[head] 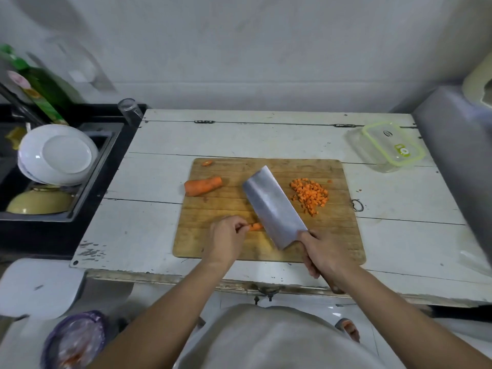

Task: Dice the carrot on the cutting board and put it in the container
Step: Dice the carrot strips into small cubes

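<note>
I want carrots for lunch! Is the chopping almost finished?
About halfway. A pile of diced carrot already sits on the cutting board. The left hand pinches a carrot strip while the right hand holds the cleaver. A big carrot chunk is uncut, and the container looks empty.

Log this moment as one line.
step: dicing | left hand: pinches carrot strip | right hand: grips cleaver | dice: on board | container: empty

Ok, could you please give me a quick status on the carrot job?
Left hand pinching carrot strip; right hand gripping cleaver. Diced pile on cutting board, carrot chunk uncut. Container lidded.
</note>
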{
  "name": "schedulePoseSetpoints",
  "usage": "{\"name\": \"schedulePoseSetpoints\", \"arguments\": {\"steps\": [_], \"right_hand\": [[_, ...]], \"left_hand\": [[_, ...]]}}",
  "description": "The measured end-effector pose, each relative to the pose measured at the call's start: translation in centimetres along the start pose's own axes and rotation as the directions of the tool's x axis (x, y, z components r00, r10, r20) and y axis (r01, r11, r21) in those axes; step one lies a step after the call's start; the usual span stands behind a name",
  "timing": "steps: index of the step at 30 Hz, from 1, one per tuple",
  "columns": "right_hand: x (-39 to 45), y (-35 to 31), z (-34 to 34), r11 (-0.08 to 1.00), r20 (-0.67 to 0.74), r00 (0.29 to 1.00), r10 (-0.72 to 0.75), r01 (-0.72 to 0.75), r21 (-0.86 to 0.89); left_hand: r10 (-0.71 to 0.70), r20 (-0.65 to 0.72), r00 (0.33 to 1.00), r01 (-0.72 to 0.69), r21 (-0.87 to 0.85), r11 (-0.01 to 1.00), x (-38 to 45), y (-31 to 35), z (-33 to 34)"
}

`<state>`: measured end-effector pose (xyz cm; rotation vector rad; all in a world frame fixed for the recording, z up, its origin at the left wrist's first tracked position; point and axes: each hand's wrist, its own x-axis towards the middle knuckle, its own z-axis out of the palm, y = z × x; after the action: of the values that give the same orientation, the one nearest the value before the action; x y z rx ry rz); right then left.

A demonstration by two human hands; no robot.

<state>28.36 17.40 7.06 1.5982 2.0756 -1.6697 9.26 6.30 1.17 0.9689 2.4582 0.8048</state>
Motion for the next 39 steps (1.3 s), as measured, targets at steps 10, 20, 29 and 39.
{"name": "schedulePoseSetpoints", "arguments": {"steps": [10,20,29,39], "right_hand": [[0.3,-0.2,3.2,0.998,-0.061,0.997,0.043,-0.04,0.047],[1.0,0.1,4.0,0.999,-0.047,0.998,0.033,-0.032,0.016],[1.4,0.5,3.5,0.965,0.077,0.992,0.103,-0.118,0.236],[-0.4,0.5,2.6,0.907,-0.191,0.941,-0.28,0.193,-0.374]], "left_hand": [[-0.063,0.034,0.997,0.066,-0.13,0.989,0.0,-0.3,0.0],[-0.095,0.042,0.995,0.1,-0.162,0.982,0.4,-0.3,0.3],[-0.101,0.053,0.993,0.108,-0.153,0.982,0.3,0.0,-0.2],[-0.208,0.045,0.977,0.212,-0.121,0.97,-0.3,1.0,-0.2]]}}
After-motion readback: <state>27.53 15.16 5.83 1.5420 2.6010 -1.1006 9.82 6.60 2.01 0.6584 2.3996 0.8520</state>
